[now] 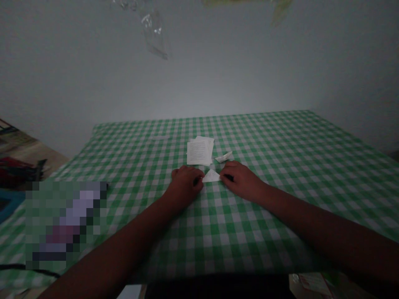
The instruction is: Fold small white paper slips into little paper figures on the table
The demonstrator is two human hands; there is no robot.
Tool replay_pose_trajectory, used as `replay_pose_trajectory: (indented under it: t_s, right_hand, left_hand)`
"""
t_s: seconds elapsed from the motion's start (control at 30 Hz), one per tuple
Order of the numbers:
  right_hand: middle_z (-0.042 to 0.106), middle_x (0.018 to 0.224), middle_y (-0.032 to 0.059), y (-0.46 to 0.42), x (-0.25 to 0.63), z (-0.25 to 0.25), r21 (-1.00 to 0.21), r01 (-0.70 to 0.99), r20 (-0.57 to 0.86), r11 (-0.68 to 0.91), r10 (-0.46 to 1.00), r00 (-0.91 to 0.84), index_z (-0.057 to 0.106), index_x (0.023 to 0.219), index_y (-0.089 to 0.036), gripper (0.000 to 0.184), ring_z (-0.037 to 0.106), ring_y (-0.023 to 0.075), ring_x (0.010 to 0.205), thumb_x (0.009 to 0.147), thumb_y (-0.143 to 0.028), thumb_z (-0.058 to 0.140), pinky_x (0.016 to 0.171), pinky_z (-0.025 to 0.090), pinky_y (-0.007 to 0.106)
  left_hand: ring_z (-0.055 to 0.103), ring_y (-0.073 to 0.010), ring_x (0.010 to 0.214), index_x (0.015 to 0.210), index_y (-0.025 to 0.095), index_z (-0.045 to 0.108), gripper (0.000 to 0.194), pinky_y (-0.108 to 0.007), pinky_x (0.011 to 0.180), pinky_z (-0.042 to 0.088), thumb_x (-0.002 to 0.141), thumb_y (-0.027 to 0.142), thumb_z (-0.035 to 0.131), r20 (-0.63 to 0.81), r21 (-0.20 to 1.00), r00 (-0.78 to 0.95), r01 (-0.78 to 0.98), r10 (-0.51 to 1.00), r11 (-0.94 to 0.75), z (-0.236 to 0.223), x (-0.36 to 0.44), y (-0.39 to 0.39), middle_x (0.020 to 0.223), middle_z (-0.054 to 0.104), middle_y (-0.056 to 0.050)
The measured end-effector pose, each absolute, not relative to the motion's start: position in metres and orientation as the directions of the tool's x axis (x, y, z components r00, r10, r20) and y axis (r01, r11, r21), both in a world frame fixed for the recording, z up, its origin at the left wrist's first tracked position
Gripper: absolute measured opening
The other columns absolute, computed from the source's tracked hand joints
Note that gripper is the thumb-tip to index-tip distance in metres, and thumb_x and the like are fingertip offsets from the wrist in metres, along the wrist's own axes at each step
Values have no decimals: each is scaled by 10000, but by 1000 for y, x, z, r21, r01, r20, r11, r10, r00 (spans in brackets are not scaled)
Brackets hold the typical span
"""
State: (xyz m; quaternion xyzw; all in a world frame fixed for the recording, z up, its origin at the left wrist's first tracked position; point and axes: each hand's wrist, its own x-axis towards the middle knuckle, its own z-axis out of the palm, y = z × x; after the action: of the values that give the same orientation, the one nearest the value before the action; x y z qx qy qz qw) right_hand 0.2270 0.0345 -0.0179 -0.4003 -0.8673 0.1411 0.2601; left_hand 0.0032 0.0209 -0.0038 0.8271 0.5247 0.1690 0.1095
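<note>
Between my two hands is a small folded piece of printed paper (211, 176), shaped like a triangle with its point away from me. My left hand (188, 181) pinches its left corner with closed fingers. The right corner is pinched by my right hand (237, 178), also closed. Just beyond the right hand lies a small folded paper boat (224, 157). A stack of square printed paper sheets (198, 153) rests past the left hand, its sheets slightly fanned.
A green and white checked tablecloth (280, 149) covers the table, which meets a pale wall (199, 83). At the left lies a pixelated, blurred-out object (71, 220), with a black cable (31, 268) near it. Clear plastic (154, 35) hangs on the wall.
</note>
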Motion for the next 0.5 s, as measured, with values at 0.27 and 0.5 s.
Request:
replay_pose_trajectory:
  t_s: [0.27,0.5]
  right_hand:
    - [591,809,63,34,227,-17,-456,635,321,624,781,-537,633,795,-160,63,562,207,838,837,-138,591,801,464,350]
    - [599,850,73,30,230,-9,-443,543,270,713,684,-678,655,845,-153,113,558,203,839,818,-104,557,794,464,347]
  left_hand:
    - [529,-254,1061,1046,240,675,242,-450,924,331,846,154,568,242,213,463,832,853,-512,-3,6,15,1111,641,-53]
    - [562,-216,1113,1174,216,627,402,-425,950,311,859,33,457,139,202,672,700,727,-685,-4,11,9,1232,643,-49]
